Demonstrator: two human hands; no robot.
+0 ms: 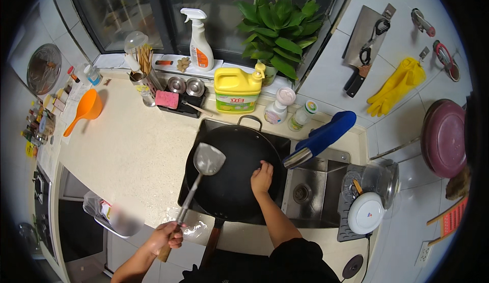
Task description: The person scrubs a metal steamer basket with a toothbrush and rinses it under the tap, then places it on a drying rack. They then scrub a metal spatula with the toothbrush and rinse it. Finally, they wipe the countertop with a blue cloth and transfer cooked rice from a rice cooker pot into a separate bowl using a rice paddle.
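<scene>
From where I stand, the left end of the cream speckled worktop carries an orange plastic scoop with a long handle. Moving right, the person's left hand has its fingers clamped round the handle of a long metal spatula with a wooden grip. Behind, a pink rectangular sponge sits on a dark caddy. The spatula's broad blade is over the left part of a large round black wok, which lies across the dark left basin of the sink, its loop handle on the far side; I can't tell whether blade and wok touch. Beyond stands a yellow plastic pump jug. The right hand is over the wok's right part, fingers bent (whether they grip anything, or press on the surface, I can't tell from here). Farther right, a long blue thing with a shiny metal end slants over the stainless steel basin. Next comes a round white plate, leaning on a grey mat, while yellow rubber gloves hang on the tiled wall.
</scene>
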